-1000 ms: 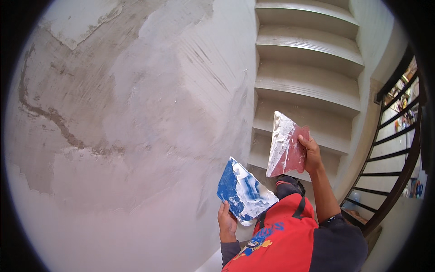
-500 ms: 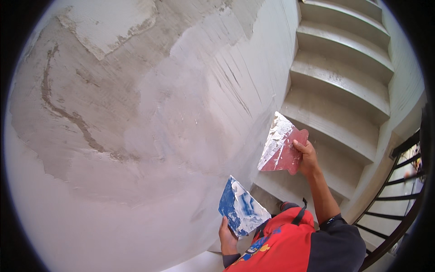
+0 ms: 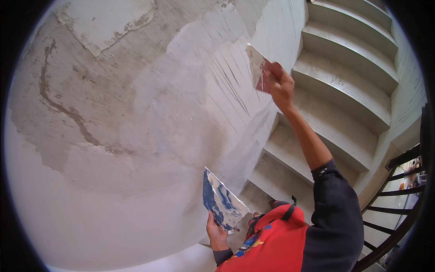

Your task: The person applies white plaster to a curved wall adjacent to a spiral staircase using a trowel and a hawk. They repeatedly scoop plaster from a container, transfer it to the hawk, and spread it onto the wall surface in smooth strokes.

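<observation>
My right hand [image 3: 284,89] is closed round a reddish putty spreader [image 3: 265,80], raised over the upper part of the wall beside the stairs. White filler coats its blade, and whether the edge touches the wall I cannot tell. Lower down, my left hand [image 3: 216,232] grips a blue putty spreader [image 3: 209,192] by its lower corner. Thick white filler covers much of its face, streaked where the blue shows through. The wall [image 3: 167,122] has smooth grey patches, dark slanting scratches near the right spreader and a brown crack-like line at the left.
Concrete steps [image 3: 337,106] climb along the wall's right side. A dark metal railing [image 3: 393,211] curves at the lower right. Rough, peeling white coating [image 3: 106,22] shows at the wall's upper left.
My right hand has swung up and left with the reddish spreader, toward the scratched wall. My left hand has shifted slightly left, its blue spreader seen more edge-on.
</observation>
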Action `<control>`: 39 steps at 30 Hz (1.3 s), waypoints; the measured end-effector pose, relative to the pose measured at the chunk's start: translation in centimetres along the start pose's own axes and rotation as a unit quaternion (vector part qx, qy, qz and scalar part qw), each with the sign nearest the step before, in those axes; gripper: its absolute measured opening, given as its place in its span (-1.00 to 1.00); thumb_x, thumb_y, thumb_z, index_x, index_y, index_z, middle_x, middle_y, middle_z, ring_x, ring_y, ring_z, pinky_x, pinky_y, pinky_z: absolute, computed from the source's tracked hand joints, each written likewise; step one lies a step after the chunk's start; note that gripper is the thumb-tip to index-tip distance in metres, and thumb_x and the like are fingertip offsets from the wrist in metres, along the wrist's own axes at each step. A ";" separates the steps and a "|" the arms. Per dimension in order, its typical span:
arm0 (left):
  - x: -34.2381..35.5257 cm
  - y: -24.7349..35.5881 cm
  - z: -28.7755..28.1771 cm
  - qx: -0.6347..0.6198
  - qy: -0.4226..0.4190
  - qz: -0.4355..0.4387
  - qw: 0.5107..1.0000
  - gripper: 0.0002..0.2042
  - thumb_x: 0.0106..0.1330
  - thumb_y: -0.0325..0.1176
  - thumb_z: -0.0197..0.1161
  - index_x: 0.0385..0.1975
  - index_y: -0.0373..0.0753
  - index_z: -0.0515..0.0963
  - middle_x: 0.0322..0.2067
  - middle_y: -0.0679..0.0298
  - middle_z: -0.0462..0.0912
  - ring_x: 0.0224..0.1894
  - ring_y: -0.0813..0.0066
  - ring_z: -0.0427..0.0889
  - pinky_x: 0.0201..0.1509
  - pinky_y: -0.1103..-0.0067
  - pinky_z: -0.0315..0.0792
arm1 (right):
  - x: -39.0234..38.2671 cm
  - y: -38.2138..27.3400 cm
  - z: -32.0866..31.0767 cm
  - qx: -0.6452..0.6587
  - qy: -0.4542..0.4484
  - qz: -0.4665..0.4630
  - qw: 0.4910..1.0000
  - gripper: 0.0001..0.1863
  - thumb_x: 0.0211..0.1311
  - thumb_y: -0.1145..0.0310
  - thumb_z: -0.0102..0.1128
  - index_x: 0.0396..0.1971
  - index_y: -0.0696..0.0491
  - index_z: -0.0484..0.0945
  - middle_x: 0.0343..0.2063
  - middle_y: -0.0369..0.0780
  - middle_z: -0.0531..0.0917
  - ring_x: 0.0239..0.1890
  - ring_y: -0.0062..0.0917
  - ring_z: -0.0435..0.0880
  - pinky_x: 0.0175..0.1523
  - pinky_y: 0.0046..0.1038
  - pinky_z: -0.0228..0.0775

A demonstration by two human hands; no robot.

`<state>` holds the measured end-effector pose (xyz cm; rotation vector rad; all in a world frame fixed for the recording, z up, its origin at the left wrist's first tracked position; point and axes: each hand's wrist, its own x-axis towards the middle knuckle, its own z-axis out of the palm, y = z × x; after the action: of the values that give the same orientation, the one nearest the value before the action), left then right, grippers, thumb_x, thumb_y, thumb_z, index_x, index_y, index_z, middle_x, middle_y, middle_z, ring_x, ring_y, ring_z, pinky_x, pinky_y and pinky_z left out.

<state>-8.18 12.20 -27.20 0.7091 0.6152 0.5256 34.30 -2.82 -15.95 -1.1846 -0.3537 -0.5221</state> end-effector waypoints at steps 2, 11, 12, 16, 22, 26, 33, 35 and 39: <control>-0.4 -0.1 -0.6 -0.006 0.011 0.002 1.000 -0.61 0.43 -0.16 -0.10 0.07 -0.31 0.38 0.02 0.15 0.53 0.04 0.21 0.52 0.16 0.28 0.36 | 1.0 1.0 1.9 -0.047 0.031 -0.022 0.998 -0.79 0.15 0.50 0.09 -0.21 0.15 0.57 -0.36 -0.12 0.65 -0.28 -0.43 0.61 -0.14 -0.46 0.41; -0.3 -0.2 -0.9 -0.016 -0.009 -0.025 1.000 -0.61 0.45 -0.18 -0.14 0.08 -0.33 0.37 0.04 0.15 0.52 0.06 0.23 0.51 0.17 0.30 0.37 | 2.2 2.6 9.5 -0.187 0.114 -0.194 0.956 -0.66 0.15 0.58 0.03 -0.04 0.14 0.52 -0.21 -0.05 0.63 -0.15 -0.18 0.59 -0.08 -0.29 0.45; -0.3 -0.1 -0.9 -0.013 -0.019 -0.026 0.999 -0.61 0.45 -0.19 -0.15 0.09 -0.33 0.37 0.04 0.15 0.51 0.06 0.23 0.51 0.17 0.30 0.37 | 2.2 2.4 10.1 -0.189 0.120 -0.188 0.956 -0.65 0.14 0.58 0.03 -0.03 0.14 0.51 -0.21 -0.06 0.63 -0.14 -0.19 0.58 -0.08 -0.28 0.45; -0.2 -0.2 -0.8 0.001 0.006 -0.013 1.000 -0.61 0.45 -0.18 -0.15 0.09 -0.33 0.36 0.05 0.16 0.51 0.07 0.24 0.50 0.17 0.30 0.37 | 0.0 2.1 12.2 -0.216 0.111 -0.190 0.951 -0.60 0.10 0.59 0.06 0.00 0.13 0.48 -0.26 -0.08 0.64 -0.20 -0.19 0.58 -0.13 -0.28 0.46; -0.9 0.2 0.0 -0.003 -0.031 -0.047 0.998 -0.62 0.45 -0.19 -0.14 0.09 -0.33 0.34 0.03 0.14 0.51 0.04 0.23 0.52 0.13 0.30 0.39 | -3.8 0.7 9.9 -0.152 0.044 -0.202 0.967 -0.65 0.08 0.61 0.09 -0.07 0.13 0.53 -0.35 -0.05 0.63 -0.33 -0.21 0.61 -0.24 -0.32 0.48; 0.0 0.7 -1.4 -0.003 0.016 -0.039 0.999 -0.62 0.45 -0.20 -0.14 0.10 -0.35 0.34 0.04 0.15 0.50 0.06 0.25 0.50 0.17 0.34 0.36 | -0.2 1.8 7.8 -0.144 0.115 -0.135 0.974 -0.77 0.20 0.51 -0.01 -0.17 0.11 0.57 -0.41 0.06 0.61 -0.35 -0.07 0.61 -0.29 -0.19 0.43; 0.5 -0.1 -3.4 0.004 0.026 -0.026 0.999 -0.61 0.44 -0.21 -0.10 0.10 -0.36 0.33 0.05 0.16 0.49 0.07 0.26 0.49 0.18 0.35 0.35 | 4.4 1.4 8.0 -0.157 0.083 0.010 0.984 -0.73 0.17 0.35 -0.02 -0.26 0.16 0.59 -0.45 0.05 0.63 -0.35 -0.03 0.61 -0.17 -0.15 0.41; 0.5 -0.2 -3.9 0.012 0.032 -0.018 0.999 -0.61 0.44 -0.20 -0.09 0.09 -0.36 0.33 0.05 0.16 0.49 0.07 0.27 0.50 0.17 0.35 0.35 | 3.7 -0.2 9.4 -0.157 0.077 0.035 0.984 -0.73 0.16 0.35 -0.03 -0.29 0.16 0.60 -0.46 0.05 0.63 -0.34 -0.03 0.61 -0.17 -0.13 0.40; 0.6 -0.4 -4.2 0.013 0.037 -0.016 0.999 -0.61 0.43 -0.20 -0.08 0.09 -0.36 0.33 0.03 0.16 0.50 0.05 0.28 0.50 0.16 0.36 0.36 | 2.0 -3.3 11.1 -0.194 0.043 0.021 0.980 -0.76 0.17 0.33 0.00 -0.39 0.14 0.61 -0.54 -0.01 0.64 -0.44 -0.18 0.65 -0.21 -0.25 0.43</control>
<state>-10.51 14.18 -30.22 0.7052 0.7024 0.5177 34.20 6.30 -8.51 -1.5374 -0.1540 -0.6202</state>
